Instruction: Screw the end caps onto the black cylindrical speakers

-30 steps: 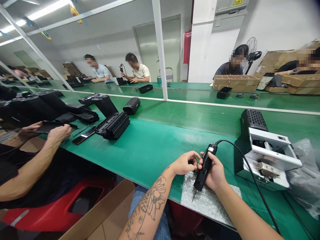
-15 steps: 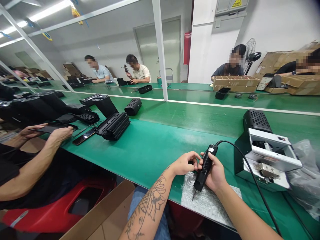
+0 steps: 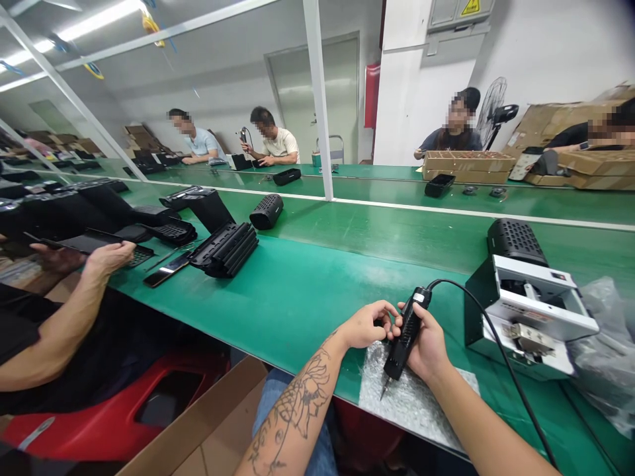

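Observation:
A black corded electric screwdriver [image 3: 407, 334] slants over a sheet of bubble wrap [image 3: 421, 403], its thin bit pointing down toward the wrap. My right hand [image 3: 427, 344] is wrapped round its body from the right side. On the left side, my left hand [image 3: 374, 324] has its fingers curled, with the fingertips at the tool's casing; whether they pinch something small is hidden. The tool's black cable [image 3: 489, 317] arcs from its top end down to the right. Right of my hands stands a white and black machine [image 3: 538, 297] with an open front.
Behind the machine lies a perforated black housing [image 3: 516, 241], and a clear plastic bag [image 3: 608, 330] is at its right. Black housings [image 3: 225, 251] and a phone [image 3: 167, 269] lie left. A co-worker's arms [image 3: 64, 330] reach in there. A cardboard box [image 3: 223, 410] stands below the table edge.
The co-worker at the left has shifted the dark panel in their hands slightly left. Black housings on the green belt have moved slightly. My hands and the screwdriver stay in place.

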Tool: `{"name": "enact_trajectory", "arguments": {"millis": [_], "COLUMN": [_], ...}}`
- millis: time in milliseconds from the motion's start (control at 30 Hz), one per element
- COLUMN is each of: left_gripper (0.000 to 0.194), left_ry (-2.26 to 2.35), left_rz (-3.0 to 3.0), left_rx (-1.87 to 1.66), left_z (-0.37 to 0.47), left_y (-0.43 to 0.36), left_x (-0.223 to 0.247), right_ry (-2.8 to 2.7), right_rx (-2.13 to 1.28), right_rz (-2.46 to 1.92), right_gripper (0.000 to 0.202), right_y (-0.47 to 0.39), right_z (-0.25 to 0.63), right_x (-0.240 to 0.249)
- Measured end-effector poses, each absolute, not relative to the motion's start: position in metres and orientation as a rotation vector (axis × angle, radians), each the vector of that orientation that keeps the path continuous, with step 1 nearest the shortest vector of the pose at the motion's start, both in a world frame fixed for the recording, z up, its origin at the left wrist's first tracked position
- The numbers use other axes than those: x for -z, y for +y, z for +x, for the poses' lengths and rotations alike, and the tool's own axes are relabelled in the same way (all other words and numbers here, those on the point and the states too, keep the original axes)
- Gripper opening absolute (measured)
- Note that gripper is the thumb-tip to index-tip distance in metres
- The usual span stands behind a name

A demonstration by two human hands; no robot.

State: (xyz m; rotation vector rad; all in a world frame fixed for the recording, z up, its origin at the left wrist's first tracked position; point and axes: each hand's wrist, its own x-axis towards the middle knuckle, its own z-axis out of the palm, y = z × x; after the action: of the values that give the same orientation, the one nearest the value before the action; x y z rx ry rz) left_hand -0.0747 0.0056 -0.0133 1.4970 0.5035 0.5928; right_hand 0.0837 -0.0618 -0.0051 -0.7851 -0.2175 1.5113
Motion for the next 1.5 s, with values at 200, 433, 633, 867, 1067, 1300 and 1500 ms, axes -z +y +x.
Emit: {"name": "enact_trajectory", "arguments": {"millis": [200,433,633,867,1067,1300,1500], "left_gripper": [0.048,0.047,0.046,0.046,0.047,0.046,0.047], "left_ry": [0.519,0.524,0.537,0.533,0.515,0.504,0.503], "left_rz": [1.541,1.547,1.55,1.541,1.531,1.514,1.504], "left_rx": [-0.603,-0.608,-0.613,-0.616,-0.624,-0.634,-0.63], "left_z": [-0.0755,-0.0751,-0.0755,-0.0755,-0.0747,-0.0749,-0.0756], "left_y": [0.006,0.0054,0.005,0.0043,0.0059,0.0059,0.0067], "left_x": [0.0125,0.0111,0.0103,0.008,0.011,0.01,0.0103], "right_ry": [-0.215,-0.217,-0.221,-0.215,-0.213,-0.211,-0.208], "right_rx": [-1.514,-1.513,-1.516,-1.509,-1.499,-1.497,-1.504], "right_rz": [-0.825,-0.82,-0.823,-0.831,-0.831,-0.836,-0.805], "right_gripper": [0.033,0.032,0.032,0.032,0.031,0.031,0.03], "right_y": [-0.0626,-0.0631,-0.0628,-0.0636,-0.064,-0.0634,-0.0632], "right_z": [0.0831,0.0818,0.0828,0.0824,0.0816,0.0837,0.0843], "right_x": [0.0024,0.0005,0.0018,-0.002,-0.0023,-0.0012,0.0005]}}
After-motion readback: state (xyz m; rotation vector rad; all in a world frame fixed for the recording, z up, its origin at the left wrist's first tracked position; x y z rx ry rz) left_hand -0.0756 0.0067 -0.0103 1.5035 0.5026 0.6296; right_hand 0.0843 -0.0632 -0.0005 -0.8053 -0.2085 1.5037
